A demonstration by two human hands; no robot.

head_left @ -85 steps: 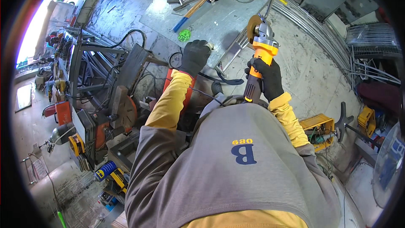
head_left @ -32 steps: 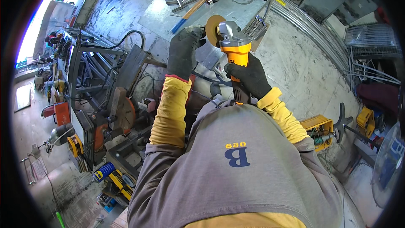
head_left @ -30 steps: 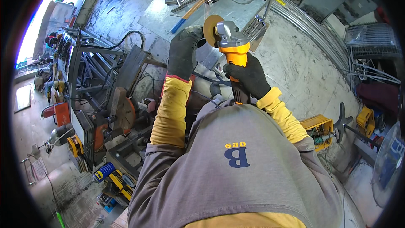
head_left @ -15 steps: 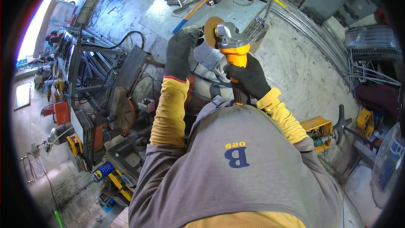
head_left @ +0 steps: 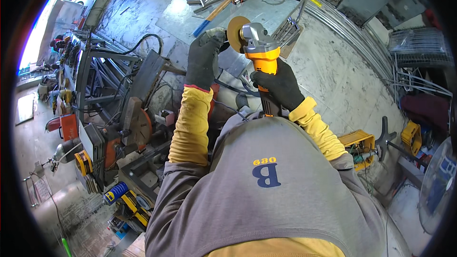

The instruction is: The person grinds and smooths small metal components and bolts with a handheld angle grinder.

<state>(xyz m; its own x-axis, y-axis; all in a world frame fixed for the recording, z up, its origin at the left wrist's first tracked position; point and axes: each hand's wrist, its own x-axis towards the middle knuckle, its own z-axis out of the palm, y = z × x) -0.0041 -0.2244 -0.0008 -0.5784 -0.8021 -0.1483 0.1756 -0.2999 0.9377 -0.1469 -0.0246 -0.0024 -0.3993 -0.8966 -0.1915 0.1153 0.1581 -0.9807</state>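
Observation:
My right hand (head_left: 282,84), in a black glove, is wrapped round the yellow and black body of an angle grinder (head_left: 263,56). The tool points away from me, its grey head up and its brown disc (head_left: 235,34) on the left side. Close to the left of the disc is my left hand (head_left: 203,61), also gloved in black, with fingers curled together. Something small and pale shows at its fingertips, but I cannot make out what it is. Whether it touches the disc is also unclear.
Beyond my hands, a hammer (head_left: 213,18) with a wood and blue handle lies on a metal sheet (head_left: 173,23) beside metal tube pieces. Long pipes (head_left: 354,38) run along the right. A cut-off saw (head_left: 139,123) stands at left, a fan (head_left: 440,185) at right.
The angle grinder and its disc have shifted slightly left and away from me. My left hand stays almost in place, fingers still curled.

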